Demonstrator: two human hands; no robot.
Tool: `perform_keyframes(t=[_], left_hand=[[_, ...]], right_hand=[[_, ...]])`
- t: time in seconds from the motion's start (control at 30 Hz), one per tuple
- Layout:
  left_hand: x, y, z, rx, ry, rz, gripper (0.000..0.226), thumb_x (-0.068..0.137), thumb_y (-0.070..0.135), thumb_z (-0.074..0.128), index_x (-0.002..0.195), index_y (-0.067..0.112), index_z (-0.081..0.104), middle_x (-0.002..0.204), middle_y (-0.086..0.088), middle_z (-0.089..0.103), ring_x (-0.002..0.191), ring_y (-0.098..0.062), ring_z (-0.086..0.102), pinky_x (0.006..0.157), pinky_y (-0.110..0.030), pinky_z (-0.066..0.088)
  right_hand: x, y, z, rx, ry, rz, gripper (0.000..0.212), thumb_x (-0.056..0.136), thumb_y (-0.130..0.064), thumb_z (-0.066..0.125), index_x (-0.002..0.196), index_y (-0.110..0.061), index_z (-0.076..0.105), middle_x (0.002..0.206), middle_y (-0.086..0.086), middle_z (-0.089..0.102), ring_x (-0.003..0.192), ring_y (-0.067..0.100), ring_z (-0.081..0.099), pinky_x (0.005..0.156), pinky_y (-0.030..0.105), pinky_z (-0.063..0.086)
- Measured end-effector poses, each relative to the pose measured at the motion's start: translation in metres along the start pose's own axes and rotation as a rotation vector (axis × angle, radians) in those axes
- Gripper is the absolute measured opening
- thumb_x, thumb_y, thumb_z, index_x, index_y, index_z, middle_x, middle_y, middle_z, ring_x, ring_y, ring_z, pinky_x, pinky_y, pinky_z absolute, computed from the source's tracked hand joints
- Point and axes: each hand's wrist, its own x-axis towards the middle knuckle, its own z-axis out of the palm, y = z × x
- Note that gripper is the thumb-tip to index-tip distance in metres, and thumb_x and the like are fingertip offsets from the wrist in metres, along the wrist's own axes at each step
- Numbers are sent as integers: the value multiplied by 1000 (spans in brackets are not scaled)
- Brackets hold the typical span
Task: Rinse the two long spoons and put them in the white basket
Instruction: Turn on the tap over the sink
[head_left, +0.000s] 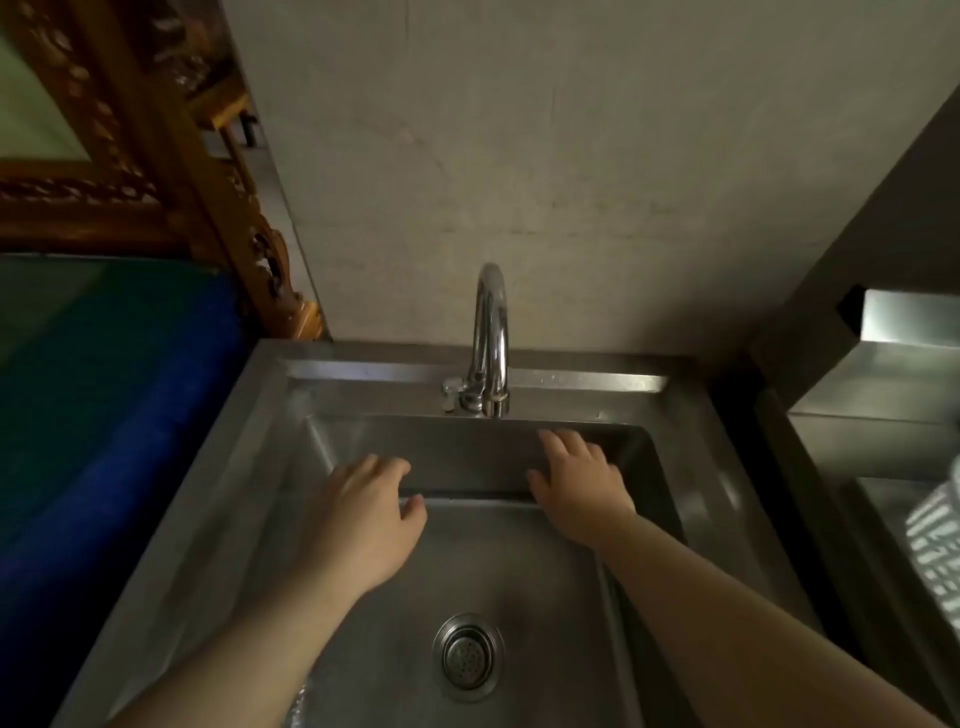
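Two bare hands reach over one steel sink (249, 447), the left hand (363, 514) and right hand (579, 483) both spread, palms down, fingers pointing toward the back wall and gripping nothing. No spoon shows in either hand or in the basin, which holds only a round drain (467, 657). One tap (488, 338) stands at the back rim; a white slotted basket (935, 545) peeks in at right, contents hidden.
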Motion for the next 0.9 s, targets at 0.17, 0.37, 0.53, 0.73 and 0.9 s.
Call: perform_keyframes(t=[0.17,0.37,0.53,0.73,0.9], left_hand=[[23,-15,38,-89,-37,-49,45,87,34,59,129,16,57,128,-6,61,120,-28,53,101,-36,41],[56,-16,60,-193,84,-10,48,89,31,60,133,14,53,133,-7,58,124,-27,51,102,-37,41],[87,-5,69,-238,201,77,52,91,30,62,139,13,48,139,-6,52,123,-26,52,97,-35,43],[131,10,64,-280,157,306,50,92,15,62,140,6,50,149,-7,47,132,-23,48,110,-37,38],[142,8,63,-150,79,367,36,96,18,57,129,4,59,140,-11,56,122,-31,56,98,-46,47]], right_hand=[[52,35,27,-166,-49,53,81,93,-48,49,155,-36,-3,167,1,-11,150,37,-12,117,59,7],[83,48,51,-230,-20,90,94,90,-48,53,154,-34,-14,165,3,-22,148,38,-21,118,59,4],[85,54,62,-257,13,79,102,88,-38,59,152,-35,-21,162,2,-29,145,37,-28,117,58,2],[85,57,63,-238,28,57,101,89,-36,60,153,-34,-18,162,3,-29,145,38,-27,120,57,7],[86,56,63,-250,34,64,101,89,-37,60,153,-33,-19,163,4,-28,145,38,-28,120,55,7]])
